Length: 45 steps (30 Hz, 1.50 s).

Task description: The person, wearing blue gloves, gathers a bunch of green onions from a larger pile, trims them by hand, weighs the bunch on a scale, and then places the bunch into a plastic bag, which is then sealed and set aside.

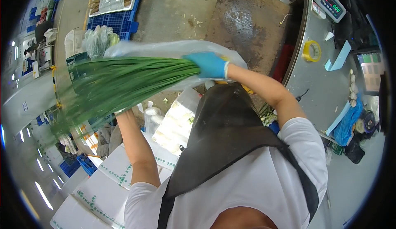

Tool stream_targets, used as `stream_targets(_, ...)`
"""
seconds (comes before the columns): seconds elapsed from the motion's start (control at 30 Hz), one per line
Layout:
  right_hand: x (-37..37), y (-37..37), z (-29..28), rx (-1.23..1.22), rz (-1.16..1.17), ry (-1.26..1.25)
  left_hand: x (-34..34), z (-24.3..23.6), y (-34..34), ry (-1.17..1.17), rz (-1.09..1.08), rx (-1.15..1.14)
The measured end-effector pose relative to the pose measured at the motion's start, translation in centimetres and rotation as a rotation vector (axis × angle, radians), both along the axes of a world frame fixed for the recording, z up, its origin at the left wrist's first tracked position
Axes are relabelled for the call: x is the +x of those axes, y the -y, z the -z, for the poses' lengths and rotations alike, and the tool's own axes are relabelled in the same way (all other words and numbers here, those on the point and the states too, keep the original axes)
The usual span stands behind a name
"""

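Note:
My right hand (206,64), in a blue glove, grips a long bundle of green leafy stalks (136,78) near its right end. The leaves fan out to the left and are blurred by motion. My left hand (122,112) is under the bundle, mostly hidden by the leaves, so its fingers do not show. A large clear plastic sheet or bag (165,47) lies behind and beneath the bundle, reaching past my right hand.
Stacked white boxes (95,196) stand lower left. A blue pallet (107,20) with bagged produce is at upper left. On the right, a metal counter (303,97) holds a scale (330,4), yellow tape (311,51) and blue bags (346,126).

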State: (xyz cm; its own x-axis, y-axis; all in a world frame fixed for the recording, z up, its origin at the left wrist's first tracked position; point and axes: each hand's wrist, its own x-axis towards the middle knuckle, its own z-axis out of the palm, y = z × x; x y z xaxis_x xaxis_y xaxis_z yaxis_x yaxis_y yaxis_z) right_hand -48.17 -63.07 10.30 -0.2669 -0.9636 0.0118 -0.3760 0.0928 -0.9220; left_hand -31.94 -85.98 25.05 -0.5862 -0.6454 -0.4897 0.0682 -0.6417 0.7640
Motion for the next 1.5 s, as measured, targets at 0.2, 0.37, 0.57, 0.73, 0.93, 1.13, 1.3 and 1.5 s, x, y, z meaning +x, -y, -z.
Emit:
stream_targets(0.2, -2.3, -4.1, 6.1, 0.291, 0.021, -0.135, 9.1, 13.8, -0.2, 0.055, -0.086, -0.202)
stream_targets(0.37, -4.7, -8.8, 20.0, 0.422, 0.450, 0.340, 4.8, 17.5, -2.9, 0.413, 0.056, -0.777)
stream_targets(0.57, -1.8, -8.7, 15.5, 0.472, 0.466, 0.117, 3.1, 10.5, -2.0, 0.842, 0.243, -1.485)
stream_targets(0.73, -1.9, -10.8, 0.0, 0.297, 0.123, -0.967, 3.1, 5.7, -2.2, 0.240, 0.398, -0.375)
stream_targets(0.93, -5.5, -26.2, 2.6, 0.886, 0.944, -0.413, 2.6, 6.7, -3.1, 0.075, 0.433, -0.184)
stream_targets(1.13, 0.0, -23.0, -10.0, 0.114, 0.906, 0.793, -2.4, 6.8, -7.7, -0.017, 0.405, -0.183)
stream_targets(1.3, -1.4, -19.8, -8.4, -0.213, 0.997, 1.014, -9.3, 10.4, -17.1, 0.022, 0.699, -0.349)
stream_targets(1.5, -3.7, -21.5, -9.1, 0.014, 0.931, 0.803, -11.2, 27.1, -18.0, 0.308, 1.098, -0.881)
